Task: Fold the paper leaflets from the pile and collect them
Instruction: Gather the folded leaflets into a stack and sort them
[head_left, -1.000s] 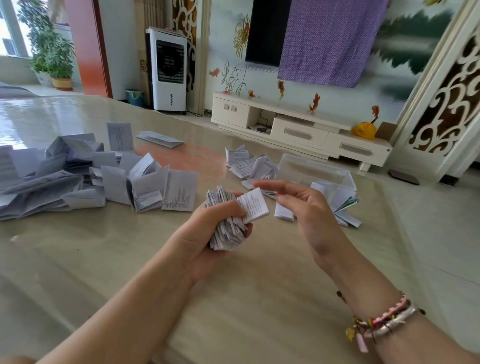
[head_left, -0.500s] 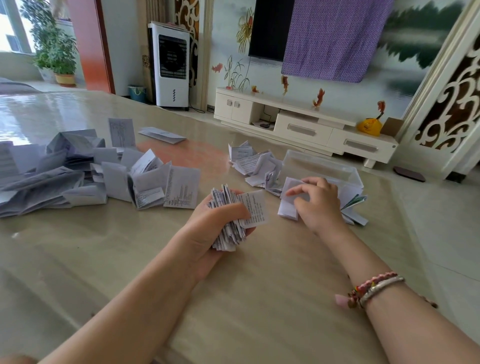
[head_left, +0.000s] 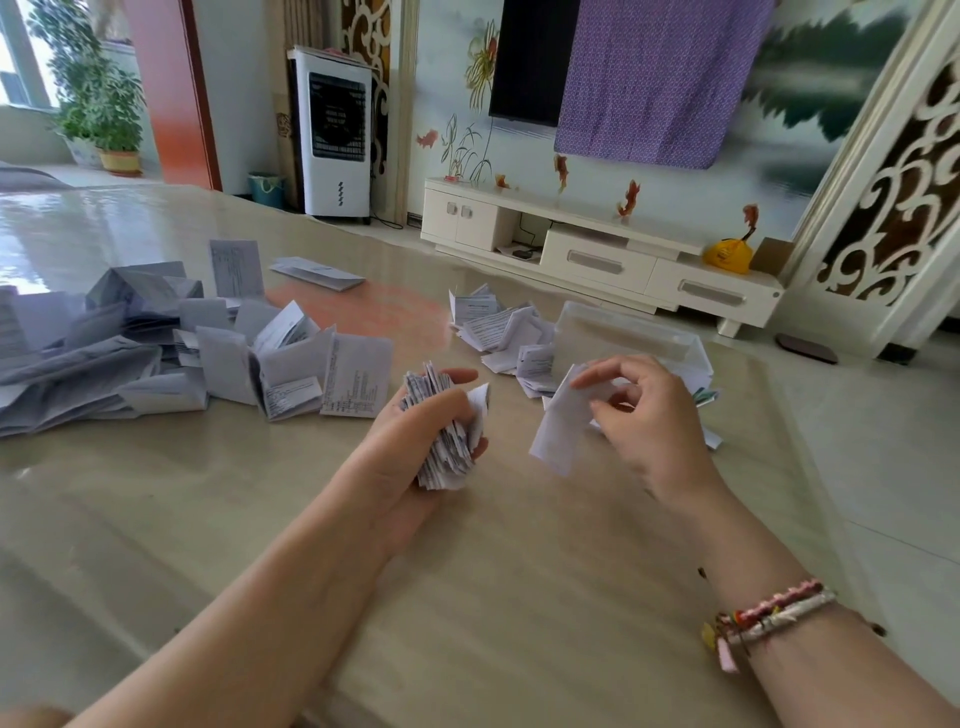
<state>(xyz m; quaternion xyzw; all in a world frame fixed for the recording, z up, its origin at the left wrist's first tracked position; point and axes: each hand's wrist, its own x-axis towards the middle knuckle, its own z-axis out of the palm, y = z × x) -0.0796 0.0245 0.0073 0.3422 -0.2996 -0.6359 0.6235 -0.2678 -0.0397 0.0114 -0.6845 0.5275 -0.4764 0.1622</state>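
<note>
At the centre of the beige worktop (head_left: 519, 597) the left hand (head_left: 415, 441) grips a thick bundle of folded leaflets (head_left: 447, 431), its fingers (head_left: 457, 375) curled over the top of the bundle and the thumb wrapped across the near side, so the paper edges fan out above and below the fist. Just to the right, at about 3 o'clock from the bundle, the right hand (head_left: 649, 415) is raised off the surface and pinches a single white leaflet (head_left: 558, 426) between thumb and forefinger at its upper corner; the sheet hangs down and to the left from the fingertips, clear of the bundle. Its other fingers are loosely curled above. Behind the right hand, toward 12 o'clock, a clear plastic box (head_left: 628, 332) stands with small folded leaflets (head_left: 498, 327) scattered against its left side. Far off at 9 o'clock lies the pile of larger unfolded leaflets (head_left: 156, 348), spread loosely over the left part of the worktop. A set of braided bracelets (head_left: 769, 618) circles the right wrist.
</note>
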